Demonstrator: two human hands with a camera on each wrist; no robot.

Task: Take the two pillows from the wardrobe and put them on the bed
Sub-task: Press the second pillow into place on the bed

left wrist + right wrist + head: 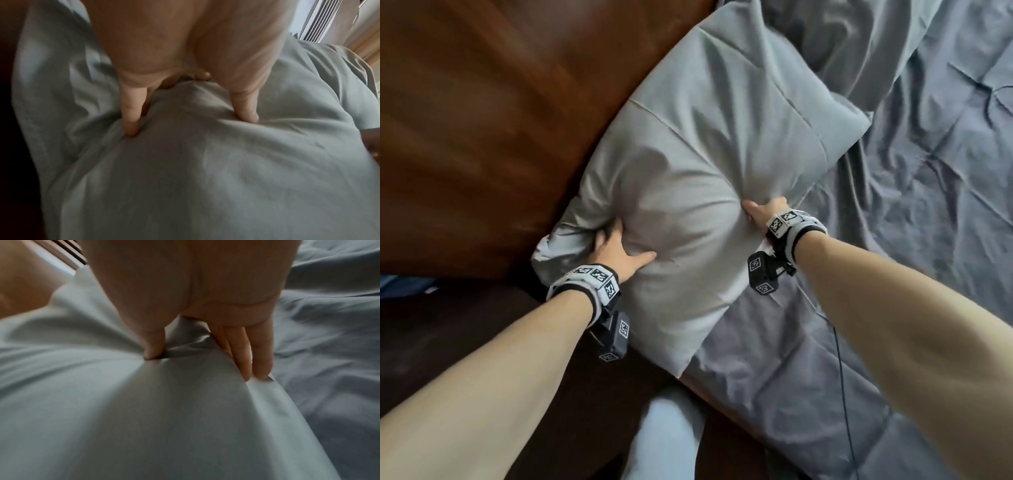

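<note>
Now both hands grip one grey pillow (698, 192) on the bed (893, 240).
Left hand (616, 251) and right hand (763, 210) each pinch pillow fabric, thumb against fingers; pillow leans on brown headboard (482, 120); right fingertips hidden behind it; second pillow's whereabouts unclear.

Soft dim daylight; wrist views blurred (headboard (482, 120) motion-smeared too).

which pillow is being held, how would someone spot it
Start at the brown wooden headboard beside the grey-blue sheet. Two pale grey pillows lie there; it is the nearer pillow, overlapping the farther pillow, pinched by left hand and right hand.
</note>
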